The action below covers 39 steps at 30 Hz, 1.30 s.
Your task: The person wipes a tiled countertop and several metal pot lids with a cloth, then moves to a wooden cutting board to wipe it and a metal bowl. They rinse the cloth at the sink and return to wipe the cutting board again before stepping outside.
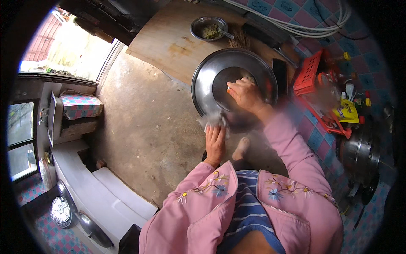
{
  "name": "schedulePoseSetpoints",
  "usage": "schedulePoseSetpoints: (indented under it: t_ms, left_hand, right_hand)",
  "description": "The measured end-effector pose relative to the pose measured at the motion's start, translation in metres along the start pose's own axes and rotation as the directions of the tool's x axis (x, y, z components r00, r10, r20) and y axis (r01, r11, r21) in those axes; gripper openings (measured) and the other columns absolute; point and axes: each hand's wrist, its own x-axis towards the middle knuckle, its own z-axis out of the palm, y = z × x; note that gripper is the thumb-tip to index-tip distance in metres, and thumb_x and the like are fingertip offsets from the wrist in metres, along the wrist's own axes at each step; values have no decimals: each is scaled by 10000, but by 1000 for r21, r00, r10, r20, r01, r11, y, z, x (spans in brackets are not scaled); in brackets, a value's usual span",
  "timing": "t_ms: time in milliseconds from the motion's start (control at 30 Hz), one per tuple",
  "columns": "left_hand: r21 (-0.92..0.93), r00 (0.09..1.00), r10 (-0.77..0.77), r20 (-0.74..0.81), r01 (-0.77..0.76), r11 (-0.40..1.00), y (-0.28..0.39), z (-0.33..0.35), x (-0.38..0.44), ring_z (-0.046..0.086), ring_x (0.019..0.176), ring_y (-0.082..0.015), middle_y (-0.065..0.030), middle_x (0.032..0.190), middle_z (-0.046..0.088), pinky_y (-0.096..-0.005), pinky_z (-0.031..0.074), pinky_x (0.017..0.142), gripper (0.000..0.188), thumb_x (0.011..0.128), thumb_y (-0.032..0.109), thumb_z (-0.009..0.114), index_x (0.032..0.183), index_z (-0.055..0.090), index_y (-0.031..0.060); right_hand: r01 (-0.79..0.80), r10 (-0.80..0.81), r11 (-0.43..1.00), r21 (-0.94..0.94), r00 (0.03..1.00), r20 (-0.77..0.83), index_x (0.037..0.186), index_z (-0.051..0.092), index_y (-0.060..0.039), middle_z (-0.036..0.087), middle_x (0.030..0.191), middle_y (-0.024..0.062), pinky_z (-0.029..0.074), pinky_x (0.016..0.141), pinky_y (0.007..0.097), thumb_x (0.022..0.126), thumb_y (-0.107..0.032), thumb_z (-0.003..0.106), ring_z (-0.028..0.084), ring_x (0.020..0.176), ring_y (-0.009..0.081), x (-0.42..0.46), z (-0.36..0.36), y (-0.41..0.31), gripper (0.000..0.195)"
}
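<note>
A large, round, shiny metal basin (204,84) with a wide rim is in front of me, partly over the near edge of the wooden board. My right hand (245,95) is over its darker middle with the fingers curled. A tiny pale and orange spot shows by the thumb; whether something is held there I cannot tell. At the basin's near left edge, my left hand (216,141) grips a crumpled whitish cloth (217,120), blurred by motion.
Beyond the basin lies a wooden board (161,38) with a metal bowl (198,28) of greenish food and a spoon (226,33). A red plastic basket (307,74) with bottles stands to the right, near stacked metal pots (360,152). My foot (241,148) is below the basin.
</note>
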Motion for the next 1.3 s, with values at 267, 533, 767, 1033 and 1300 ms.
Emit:
schedulePoseSetpoints:
  t_ms: [267, 533, 767, 1033, 1300]
  left_hand:
    - [34, 940, -233, -248, 249, 968, -85, -1, 101, 479, 1182, -419, -229, 1332, 511, -474, 359, 1012, 510, 797, 36, 590, 1291, 491, -44]
    - [-197, 964, -256, 74, 266, 944, 40, 2, 11, 547, 1049, -393, -218, 1181, 557, -418, 458, 896, 475, 730, -1, 614, 1203, 566, 20]
    - [-869, 814, -384, 436, 492, 57, 55, -32, 115, 573, 1035, -147, -73, 1111, 594, -285, 475, 871, 380, 889, 62, 623, 1241, 503, -15]
    - [-187, 997, -44, 61, 55, 981, 46, -52, 163, 618, 1032, -270, -146, 1152, 596, -345, 533, 782, 376, 898, 103, 603, 1270, 562, 74]
    - [119, 979, 199, 32, -201, 972, 22, -1, 181, 591, 788, -236, -31, 927, 606, -346, 510, 630, 187, 805, 186, 689, 968, 643, 107]
  right_hand:
    - [-38, 37, 999, 29, 999, 30, 936, 685, -69, 659, 777, 124, 503, 659, 431, 863, -233, 628, 630, 742, 326, 9, 10, -4, 188]
    - [-104, 105, 993, 58, 994, -17, 997, 682, -49, 667, 831, 153, 509, 680, 425, 867, -236, 645, 635, 749, 343, 2, 3, 3, 231]
    - [-319, 274, 816, 482, 948, 163, 1273, 569, -36, 590, 1137, 186, 516, 786, 365, 851, -278, 701, 638, 893, 300, -13, -67, -34, 505]
    - [-438, 610, 598, 671, 792, -27, 1093, 649, -17, 668, 1015, 90, 502, 825, 312, 795, -53, 685, 637, 939, 179, -39, -84, 30, 302]
    - [206, -214, 972, 112, 975, 62, 1041, 668, -79, 668, 1039, 131, 471, 888, 411, 797, -132, 663, 618, 994, 308, 77, -1, 90, 249]
